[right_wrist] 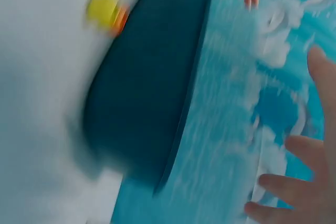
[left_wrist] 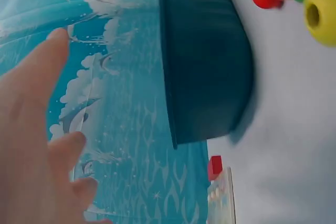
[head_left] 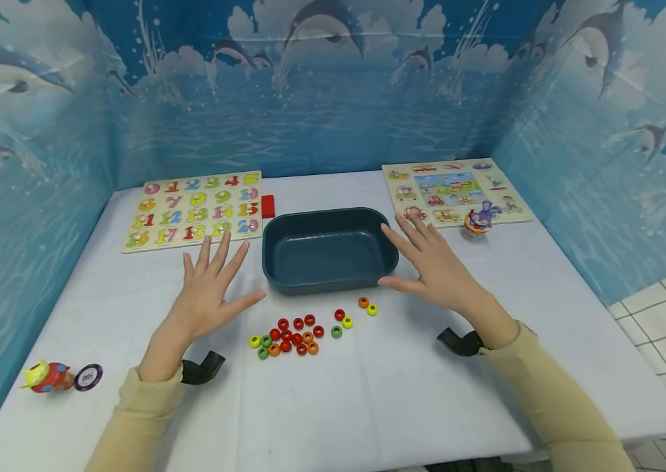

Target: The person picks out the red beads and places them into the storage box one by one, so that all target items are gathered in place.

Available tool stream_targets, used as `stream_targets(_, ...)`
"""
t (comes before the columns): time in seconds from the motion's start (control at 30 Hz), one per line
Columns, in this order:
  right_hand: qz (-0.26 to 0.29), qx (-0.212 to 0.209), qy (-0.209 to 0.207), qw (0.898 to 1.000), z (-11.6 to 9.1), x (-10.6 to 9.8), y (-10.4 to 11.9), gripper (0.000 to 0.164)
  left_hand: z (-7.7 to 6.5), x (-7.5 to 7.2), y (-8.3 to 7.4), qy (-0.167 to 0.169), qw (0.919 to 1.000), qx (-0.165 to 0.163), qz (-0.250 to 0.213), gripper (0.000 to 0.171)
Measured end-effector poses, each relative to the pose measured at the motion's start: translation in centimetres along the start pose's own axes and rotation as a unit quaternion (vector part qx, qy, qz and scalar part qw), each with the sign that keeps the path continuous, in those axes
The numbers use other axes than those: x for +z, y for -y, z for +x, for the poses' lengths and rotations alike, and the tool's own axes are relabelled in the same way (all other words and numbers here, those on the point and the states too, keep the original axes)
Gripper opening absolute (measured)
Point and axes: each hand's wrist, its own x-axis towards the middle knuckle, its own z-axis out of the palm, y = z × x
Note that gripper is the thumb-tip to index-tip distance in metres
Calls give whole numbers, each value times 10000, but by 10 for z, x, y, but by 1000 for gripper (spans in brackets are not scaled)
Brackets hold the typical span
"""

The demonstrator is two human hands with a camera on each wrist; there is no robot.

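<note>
Both hands are spread over the table with nothing in them. My left hand (head_left: pixel 205 303) is to the left of a dark teal rectangular tub (head_left: pixel 327 287), fingers straight and apart. On the tub's other side is my right hand (head_left: pixel 430 265), its fingertips overlapping the right rim in the head view. The tub holds nothing. Between the hands, in front of the tub, lie several round beads with holes: a cluster of red beads (head_left: pixel 286 335) mixed with orange, green and yellow ones, and a few stragglers, among them a yellow bead (head_left: pixel 372 309), toward the right.
A number puzzle board (head_left: pixel 191 211) lies back left, beside a red block (head_left: pixel 267 206). Back right is a picture puzzle board (head_left: pixel 457 191) with a purple rabbit toy (head_left: pixel 479 219) at its front edge. A red-and-yellow toy (head_left: pixel 50 377) and a round chip (head_left: pixel 88 377) lie front left.
</note>
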Motion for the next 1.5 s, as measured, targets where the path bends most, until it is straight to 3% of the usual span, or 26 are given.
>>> stream_targets(0.1,759,-366,-677,9941,3,2,20,73,8,0,-3,-275,9951,115,-948,77)
stream_targets(0.2,1816,-689,-980,9760,5,11,37,51,16,5,-3,-435,9738,32,-2231,70)
stream_targets(0.27,2492,-763,-857,9616,5,20,46,38,21,11,-1,-500,9465,-32,-3187,65)
stream_targets(0.33,3038,-701,-580,9484,5,30,52,31,26,17,1,-529,9128,-101,-4049,62)
stream_targets(0.4,3305,-517,-309,9419,4,41,57,27,28,22,2,-490,8796,-194,-4728,59)
stream_targets(0.47,3351,-375,-129,9413,2,52,60,26,29,26,1,-402,8518,-327,-5213,57)
stream_targets(0.57,3369,-240,-11,9412,0,68,61,26,31,33,4,-212,8249,-462,-5630,56)
stream_targets(0.63,3329,-201,21,9427,0,76,61,27,34,42,9,-100,8157,-398,-5770,56)
stream_targets(0.7,3321,-133,74,9431,0,82,61,26,37,50,12,2,8134,-334,-5807,54)
stream_targets(0.73,3294,-96,93,9441,0,84,61,26,37,52,12,43,8164,-294,-5768,54)
stream_targets(0.87,3178,10,121,9481,0,90,61,28,37,55,5,202,8397,-302,-5419,53)
stream_targets(0.97,3000,3,64,9539,0,94,62,29,38,64,8,217,8473,-370,-5294,56)
stream_targets(1.2,2422,81,34,9702,-3,99,64,29,41,84,14,83,8405,-598,-5385,60)
stream_targets(1.5,2316,138,-33,9727,-3,105,64,21,39,89,14,95,8321,-820,-5485,61)
